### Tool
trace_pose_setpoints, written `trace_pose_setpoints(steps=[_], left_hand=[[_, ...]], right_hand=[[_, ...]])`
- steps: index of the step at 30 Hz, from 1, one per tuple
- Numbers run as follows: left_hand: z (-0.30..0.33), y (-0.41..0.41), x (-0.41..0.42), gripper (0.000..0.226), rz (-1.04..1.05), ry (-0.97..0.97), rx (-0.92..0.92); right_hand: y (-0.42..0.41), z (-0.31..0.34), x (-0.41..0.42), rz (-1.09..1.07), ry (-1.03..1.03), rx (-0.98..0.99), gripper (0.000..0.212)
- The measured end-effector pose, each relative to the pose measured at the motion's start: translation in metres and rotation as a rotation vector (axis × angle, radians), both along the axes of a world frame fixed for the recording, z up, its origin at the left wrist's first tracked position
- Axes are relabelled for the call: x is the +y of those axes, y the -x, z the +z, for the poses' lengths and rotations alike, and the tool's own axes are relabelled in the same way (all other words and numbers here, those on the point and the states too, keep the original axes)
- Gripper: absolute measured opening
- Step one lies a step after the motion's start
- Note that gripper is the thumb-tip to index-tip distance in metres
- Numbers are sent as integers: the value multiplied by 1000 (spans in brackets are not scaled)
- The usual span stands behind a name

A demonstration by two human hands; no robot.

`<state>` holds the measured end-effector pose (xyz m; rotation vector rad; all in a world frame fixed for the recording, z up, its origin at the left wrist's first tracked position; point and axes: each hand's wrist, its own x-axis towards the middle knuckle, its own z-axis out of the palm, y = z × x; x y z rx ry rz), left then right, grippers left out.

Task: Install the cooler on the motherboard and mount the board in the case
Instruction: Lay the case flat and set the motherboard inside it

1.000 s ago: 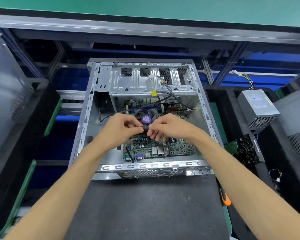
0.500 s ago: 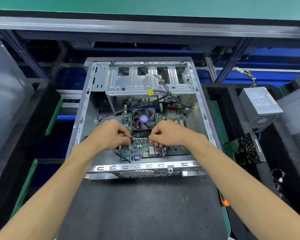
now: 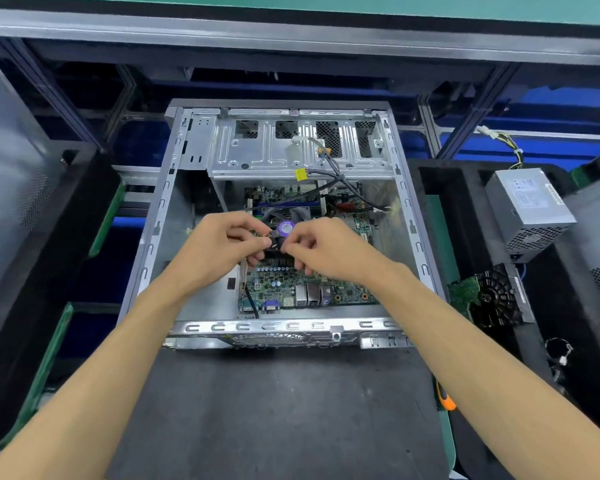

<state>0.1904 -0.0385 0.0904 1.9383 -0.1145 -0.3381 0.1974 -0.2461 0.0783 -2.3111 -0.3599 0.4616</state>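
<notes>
Both hands meet right over the cooler, fingers curled in tight. Left hand (image 3: 222, 247) and right hand (image 3: 329, 251) each pinch what looks like a thin bundle of wires (image 3: 269, 234) w/ a small plug, prob the fan lead, tho it's too small to be sure.

The cooler (image 3: 286, 220) sits on the motherboard (image 3: 312, 289), just at 12 o'clock of the fingertips, fan w/ a purple round sticker on the hub. The board lies flat inside the open case (image 3: 160, 216), port row toward the 6 o'clock edge.

So imo cooler and board are already in place, and this step is sorting the fan cable. Next move needs finding the right header on the board and lining the plug up straight before pushing, pins bend easy. Can't tell if any screws are in.

Further out: loose black cables w/ a yellow plug (image 3: 301, 174) at 12, power supply (image 3: 527, 209) at 3 o'clock w/ a label, text too blurry to read. Sticker writing unreadable too. Orange tool handle (image 3: 444, 398) at 5.
</notes>
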Motion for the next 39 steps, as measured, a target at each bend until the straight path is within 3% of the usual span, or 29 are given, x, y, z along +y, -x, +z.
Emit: trace_pose_setpoints(steps=[3,13,20,26,29,39], left_hand=[[1,0,1,7,-18,54,35],[2,-1,4,14,-105,91,110],[5,0,1,17,-169,52,79],[6,1,0,15,-194,1,42],[5,2,-1,15,-174,24,32],[3,6,-5,11,-103,22,-125]], right_hand=[[1,6,2,-31,-137,-46,16],[3,14,-1,-20,-196,-237,6],[4,14,-2,-26,-261,-218,14],[3,14,-2,-25,-251,-206,8],[3,15,1,-97,-275,-128,12],[0,16,2,-225,-437,408,14]])
